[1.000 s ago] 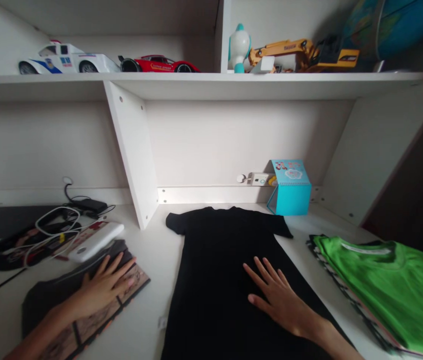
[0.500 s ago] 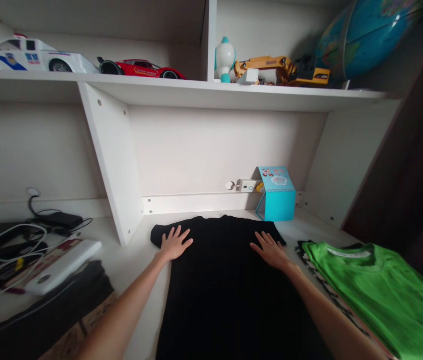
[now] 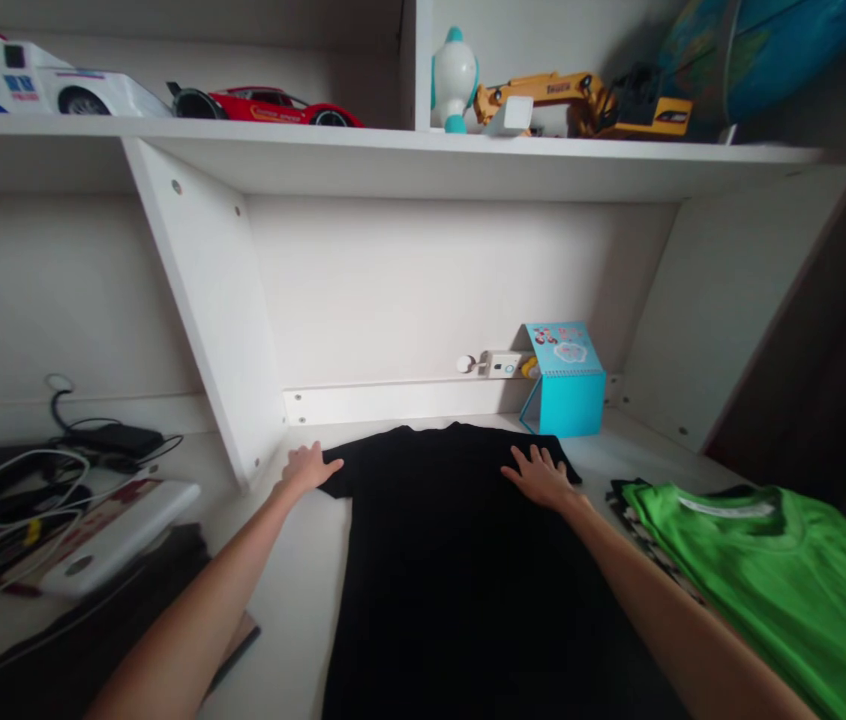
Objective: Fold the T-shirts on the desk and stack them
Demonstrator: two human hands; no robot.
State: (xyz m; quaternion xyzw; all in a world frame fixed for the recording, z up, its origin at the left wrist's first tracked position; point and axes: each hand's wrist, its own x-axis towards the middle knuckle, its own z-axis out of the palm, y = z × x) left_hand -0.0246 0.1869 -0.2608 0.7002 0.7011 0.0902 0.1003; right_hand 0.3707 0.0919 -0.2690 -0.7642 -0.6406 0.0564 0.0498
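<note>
A black T-shirt [image 3: 453, 580] lies spread on the white desk, its neckline toward the back panel and its sleeves out to the sides. At the outer end of the left sleeve rests my left hand [image 3: 306, 467], open, its thumb stretched over the cloth and its other fingers partly foreshortened. My right hand [image 3: 541, 477] lies flat near the right sleeve, with fingers spread on the fabric. The shirt's lower part runs out of the picture at the bottom.
A folded green T-shirt [image 3: 775, 570] tops a pile at right. Behind stands a blue desk calendar [image 3: 567, 400] by a power socket [image 3: 502, 364]. Cables [image 3: 25, 490], a white device [image 3: 123, 540] and dark cloth [image 3: 115, 620] lie left. Toys fill the shelf [image 3: 468, 150] above.
My left hand has moved left, from on top of the left shoulder area to the sleeve's end, and that sleeve now lies straighter. My right hand keeps its place on the shirt. The view has shifted slightly.
</note>
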